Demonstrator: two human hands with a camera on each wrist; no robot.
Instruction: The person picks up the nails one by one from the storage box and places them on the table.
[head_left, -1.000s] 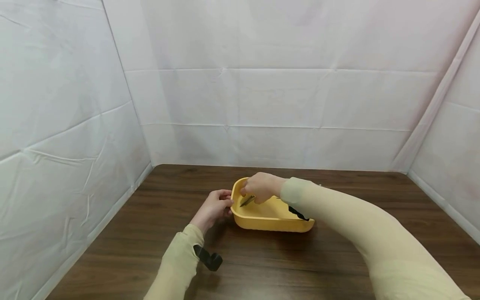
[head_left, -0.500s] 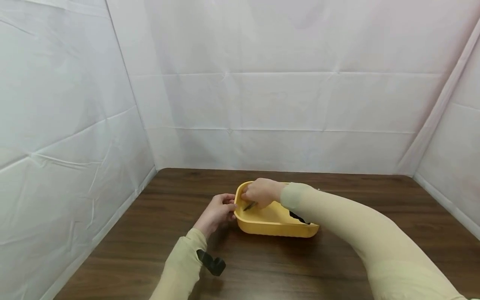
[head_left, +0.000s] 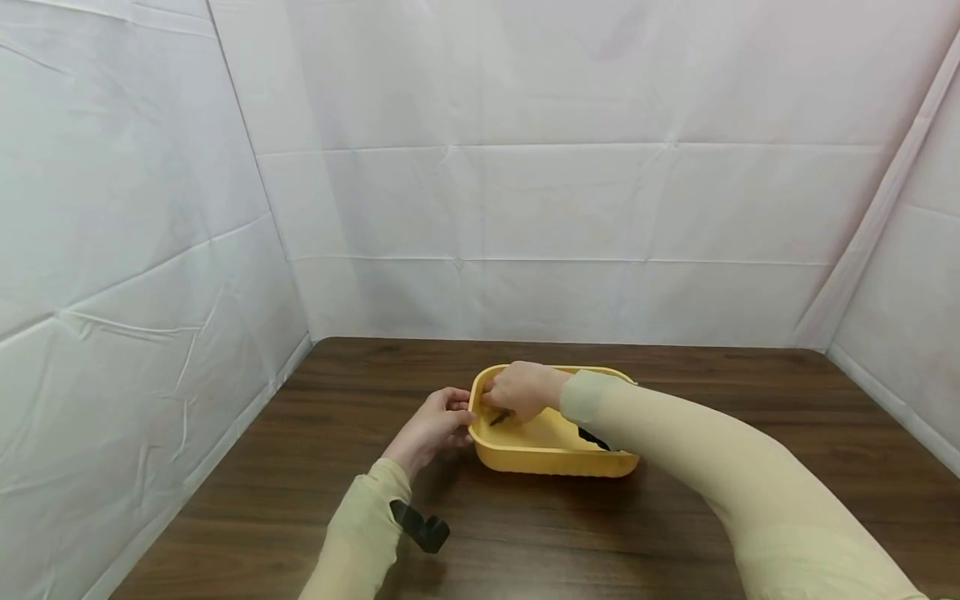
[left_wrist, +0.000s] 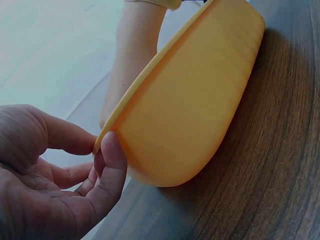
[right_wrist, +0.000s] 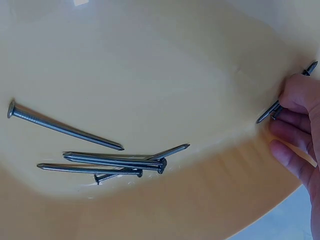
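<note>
While the right hand reaches into the shallow yellow plastic tray, its grip is narrow, fingertips pinching a couple of thin grey steel nails against the tray's inner wall. The left hand pinches the tray's rim between thumb and forefinger, steadying it on the dark wooden worktop.

We judge the hold on the nails slight: they are slim and smooth, gripped near one end, so one could slip free and drop among the loose nails on the tray floor. The light tray could also tip or slide if the left hand lets go.

The right wrist view alone shows us the loose nails and the pinch; the head view hides them behind the hand. Only the left wrist view shows the rim pinch closely.
</note>
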